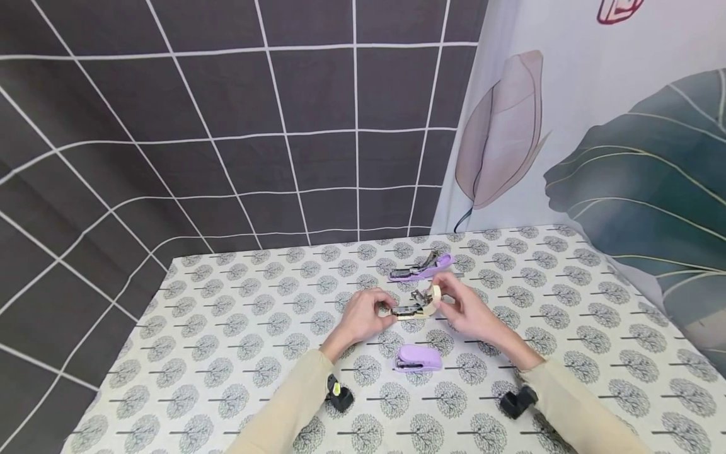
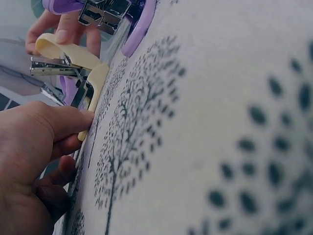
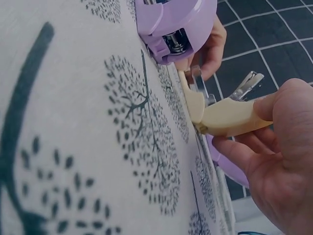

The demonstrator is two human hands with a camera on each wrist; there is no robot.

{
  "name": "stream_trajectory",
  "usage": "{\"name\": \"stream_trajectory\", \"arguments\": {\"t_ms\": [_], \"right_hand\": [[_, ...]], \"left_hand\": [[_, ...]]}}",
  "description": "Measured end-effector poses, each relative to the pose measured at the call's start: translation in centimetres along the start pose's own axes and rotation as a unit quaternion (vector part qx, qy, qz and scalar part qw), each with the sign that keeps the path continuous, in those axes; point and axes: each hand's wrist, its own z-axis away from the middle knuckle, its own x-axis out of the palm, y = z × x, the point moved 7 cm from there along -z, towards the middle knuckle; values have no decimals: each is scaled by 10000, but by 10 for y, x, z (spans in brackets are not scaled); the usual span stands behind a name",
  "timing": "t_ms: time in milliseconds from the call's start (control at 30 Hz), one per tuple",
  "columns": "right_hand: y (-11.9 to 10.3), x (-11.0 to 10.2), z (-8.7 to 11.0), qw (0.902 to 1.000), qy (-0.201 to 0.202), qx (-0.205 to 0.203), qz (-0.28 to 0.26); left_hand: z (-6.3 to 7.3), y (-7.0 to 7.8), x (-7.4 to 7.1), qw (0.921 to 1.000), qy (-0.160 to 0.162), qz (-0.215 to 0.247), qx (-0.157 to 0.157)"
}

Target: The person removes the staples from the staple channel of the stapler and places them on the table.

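A pale yellow stapler (image 1: 433,301) is spread wide apart at its hinge, its metal inner parts showing between base and cover. My left hand (image 1: 363,313) pinches the far end of the base between thumb and fingers, low over the cloth. On the other side, my right hand (image 1: 467,309) grips the raised cover. In the right wrist view, the thumb and fingers lie around the yellow cover (image 3: 230,116). The left wrist view shows the metal magazine (image 2: 49,67) standing out between cover and base.
A closed purple stapler (image 1: 420,357) lies nearer the body. Behind the hands is another purple stapler (image 1: 422,271), opened out with its metal parts up. The tree-patterned tablecloth (image 1: 255,347) reaches back to a dark gridded curtain (image 1: 317,164) and a leaf-printed one (image 1: 510,139).
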Motion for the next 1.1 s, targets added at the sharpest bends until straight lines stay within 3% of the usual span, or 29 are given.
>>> {"name": "stream_trajectory", "arguments": {"t_ms": [367, 567, 833, 933, 1100], "right_hand": [[15, -7, 16, 9942, 66, 528, -933], [28, -11, 24, 9903, -67, 963, -1001], [32, -12, 26, 9861, -180, 1148, -1185], [28, -17, 29, 9842, -123, 1416, -1057], [3, -40, 21, 9900, 599, 1274, 90]], "left_hand": [[0, 1, 1, 10000, 10, -21, -24], [0, 0, 0, 10000, 33, -36, -7], [1, -1, 0, 10000, 40, 6, -27], [1, 0, 1, 10000, 54, 24, 38], [0, -1, 1, 9999, 96, 10, 126]]}}
